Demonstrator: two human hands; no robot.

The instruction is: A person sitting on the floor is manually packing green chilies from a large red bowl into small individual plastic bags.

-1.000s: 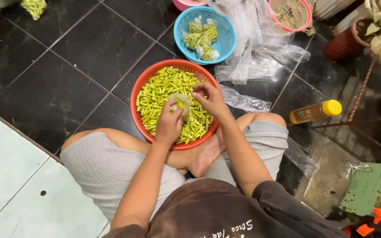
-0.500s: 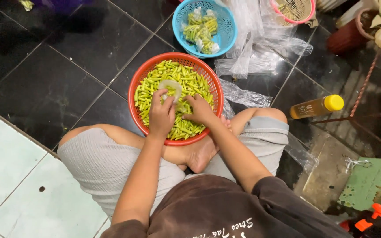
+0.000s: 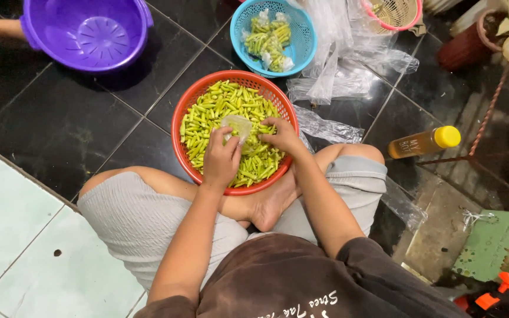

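Two hands deep in the green chillies

Left hand clamps its grip on a small clear bag, held just above the pile. Right hand pinches chillies beside the bag's mouth, fingers closed on them. Both work inside the orange basket on the dark tiled floor. Beyond: a blue basket of filled bags, a purple basket, a yellow-capped bottle.

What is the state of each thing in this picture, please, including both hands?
Left hand: holding the small clear bag over the chillies.
Right hand: in the green chillies, fingers bent.
Red basket: nearly full of loose chillies.
Blue basket: holds a few filled bags.
Purple basket: empty.
Yellow-capped bottle: lying on its side, capped.
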